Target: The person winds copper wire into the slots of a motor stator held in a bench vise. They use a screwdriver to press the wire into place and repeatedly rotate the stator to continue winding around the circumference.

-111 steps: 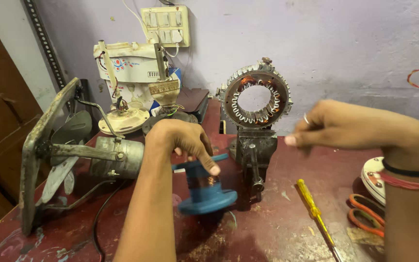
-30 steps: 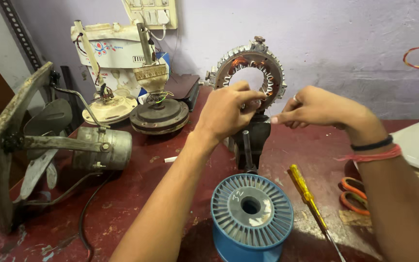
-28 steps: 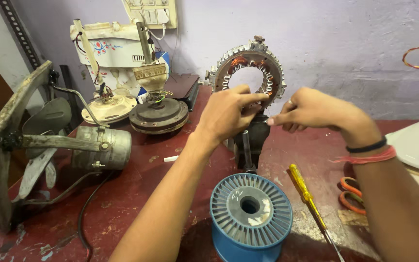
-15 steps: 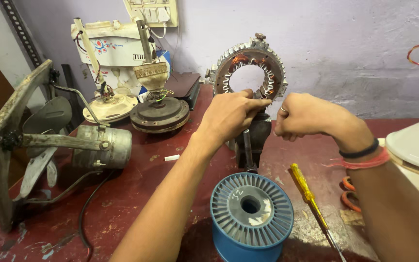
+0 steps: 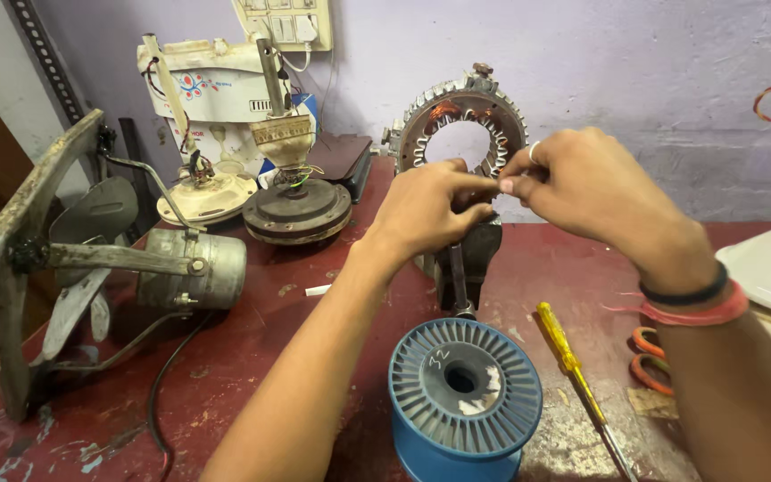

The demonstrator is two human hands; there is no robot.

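Ribbed blue plastic spool [image 5: 464, 393] on a worn, chipped red-painted bench [image 5: 252, 357]; dull metal stator ring [image 5: 461, 120].

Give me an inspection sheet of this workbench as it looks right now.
Surface: red bench, scuffed, paint worn.
Job's things: stator ring upright on a vise; blue spool in front.
Clutter: yellow screwdriver, exhaust fan, fan motor, white fan base, orange coils.
Grippers: left hand and right hand meet, fingertips pinched, at the ring's lower edge; whether they hold wire cannot be told.
Cables: black cord from the exhaust fan.
Surroundings: purple wall, switchboard.
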